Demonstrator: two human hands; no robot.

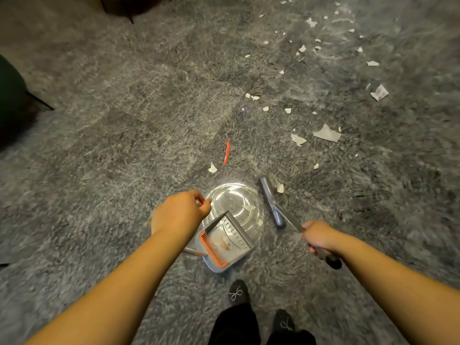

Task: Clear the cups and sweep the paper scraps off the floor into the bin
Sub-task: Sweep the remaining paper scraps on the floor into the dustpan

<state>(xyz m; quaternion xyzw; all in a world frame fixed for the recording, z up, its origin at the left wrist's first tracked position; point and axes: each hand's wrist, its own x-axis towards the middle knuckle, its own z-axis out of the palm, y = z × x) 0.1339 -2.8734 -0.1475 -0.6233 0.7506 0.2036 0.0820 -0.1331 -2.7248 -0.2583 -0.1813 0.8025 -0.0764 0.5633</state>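
White paper scraps (326, 132) lie scattered over the grey carpet, mostly to the upper right. A clear round bin (232, 197) stands on the floor in front of me with a few scraps inside. A grey dustpan (225, 242) with an orange comb edge is tilted over the bin's near rim and holds a little debris. My left hand (179, 212) grips the top of the dustpan's handle above the bin's left side. My right hand (318, 237) grips a broom's dark handle. The grey broom head (270, 201) rests on the carpet just right of the bin. No cups are in view.
A red strip (227, 151) and a single scrap (212, 168) lie just beyond the bin. Dark furniture (12, 100) stands at the left edge, and thin chair legs (129, 16) show at the top. My black shoes (237, 292) are right behind the dustpan.
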